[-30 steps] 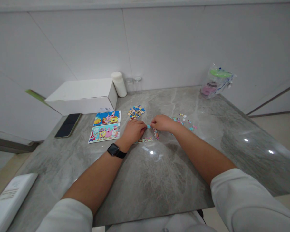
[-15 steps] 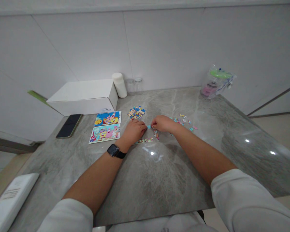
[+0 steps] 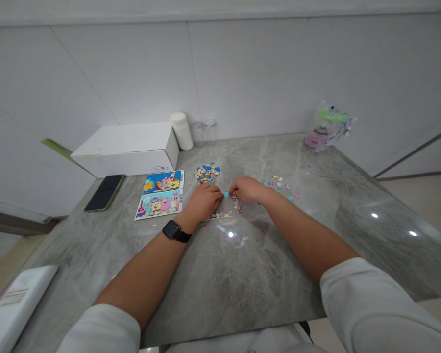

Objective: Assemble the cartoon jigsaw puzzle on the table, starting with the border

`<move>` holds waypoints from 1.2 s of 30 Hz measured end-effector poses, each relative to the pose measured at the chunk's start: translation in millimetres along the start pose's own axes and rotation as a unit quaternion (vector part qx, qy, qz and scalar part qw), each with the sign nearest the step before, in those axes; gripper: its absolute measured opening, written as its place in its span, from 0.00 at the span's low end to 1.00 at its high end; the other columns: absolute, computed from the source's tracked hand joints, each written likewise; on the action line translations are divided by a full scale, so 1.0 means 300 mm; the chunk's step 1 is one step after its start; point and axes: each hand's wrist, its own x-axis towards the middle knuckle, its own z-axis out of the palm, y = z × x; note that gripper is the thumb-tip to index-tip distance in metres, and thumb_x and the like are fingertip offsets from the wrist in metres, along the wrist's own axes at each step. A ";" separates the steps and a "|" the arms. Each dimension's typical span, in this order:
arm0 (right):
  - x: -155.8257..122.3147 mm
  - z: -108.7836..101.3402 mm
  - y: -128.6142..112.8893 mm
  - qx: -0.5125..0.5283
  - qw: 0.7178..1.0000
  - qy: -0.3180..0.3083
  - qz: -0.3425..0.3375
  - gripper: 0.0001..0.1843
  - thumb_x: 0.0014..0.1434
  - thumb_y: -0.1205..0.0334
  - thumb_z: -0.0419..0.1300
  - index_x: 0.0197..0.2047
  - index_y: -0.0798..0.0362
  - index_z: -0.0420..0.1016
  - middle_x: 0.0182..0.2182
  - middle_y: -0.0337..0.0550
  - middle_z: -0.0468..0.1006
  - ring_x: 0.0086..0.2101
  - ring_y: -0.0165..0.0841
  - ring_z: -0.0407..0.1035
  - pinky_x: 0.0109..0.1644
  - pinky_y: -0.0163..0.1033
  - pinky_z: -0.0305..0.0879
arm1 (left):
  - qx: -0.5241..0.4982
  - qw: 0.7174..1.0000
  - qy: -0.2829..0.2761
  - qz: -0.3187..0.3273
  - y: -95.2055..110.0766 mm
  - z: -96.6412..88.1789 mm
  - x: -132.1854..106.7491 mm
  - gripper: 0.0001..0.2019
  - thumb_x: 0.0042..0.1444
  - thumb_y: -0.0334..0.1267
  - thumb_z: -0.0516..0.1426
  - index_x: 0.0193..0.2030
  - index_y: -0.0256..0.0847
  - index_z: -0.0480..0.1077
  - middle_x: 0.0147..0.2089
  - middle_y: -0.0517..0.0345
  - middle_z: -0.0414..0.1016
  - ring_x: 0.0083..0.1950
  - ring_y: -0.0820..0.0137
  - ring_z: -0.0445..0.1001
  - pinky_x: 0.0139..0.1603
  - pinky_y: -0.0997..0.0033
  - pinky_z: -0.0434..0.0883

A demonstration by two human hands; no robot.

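Note:
My left hand (image 3: pixel 205 200), with a black watch on its wrist, has its fingers closed at the top strip of a partly joined jigsaw puzzle (image 3: pixel 225 214). Opposite it, my right hand (image 3: pixel 245 189) pinches at the same light blue jigsaw pieces (image 3: pixel 226 194); the fingertips hide most of them. A joined bottom row and a short right side of the puzzle show below the hands. Loose pieces (image 3: pixel 278 183) lie to the right, partly behind my right hand. Beyond my left hand is a pile of blue and yellow pieces (image 3: pixel 207 172).
Two cartoon picture cards (image 3: pixel 159 203) and a phone (image 3: pixel 105 192) lie on the left of the grey table (image 3: pixel 238 284). Behind stand a white box (image 3: pixel 125 147), a white bottle (image 3: pixel 182 131) and two clear glasses (image 3: pixel 209 131). A plastic-wrapped cup (image 3: pixel 325 128) stands back right.
Both hands stay almost in the same place at the light blue pieces. The whole view has shifted very slightly.

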 end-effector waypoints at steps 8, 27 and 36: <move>-0.029 -0.052 -0.034 0.027 0.994 0.103 0.001 0.16 0.69 0.61 0.59 0.51 0.48 0.88 0.48 0.44 0.88 0.48 0.38 0.79 0.49 0.36 0.67 | -0.036 0.994 0.099 -0.042 0.010 -0.016 -0.001 0.13 0.71 0.37 0.54 0.52 0.44 0.81 0.49 0.50 0.85 0.50 0.59 0.80 0.55 0.57 0.72; -0.362 -0.382 0.193 0.100 0.896 0.417 0.119 0.17 0.65 0.53 0.61 0.45 0.54 0.86 0.35 0.47 0.85 0.35 0.37 0.74 0.44 0.43 0.68 | -0.040 0.988 0.123 -0.089 0.031 -0.026 -0.021 0.35 0.77 0.51 0.36 0.30 0.40 0.75 0.27 0.51 0.77 0.31 0.65 0.75 0.35 0.67 0.64; -0.494 -0.409 0.067 0.061 0.906 0.404 0.107 0.14 0.66 0.56 0.61 0.44 0.53 0.86 0.37 0.46 0.85 0.36 0.37 0.75 0.45 0.42 0.68 | -0.023 0.985 0.118 -0.123 0.033 -0.013 -0.015 0.24 0.76 0.45 0.42 0.49 0.41 0.78 0.41 0.49 0.85 0.39 0.62 0.83 0.40 0.67 0.71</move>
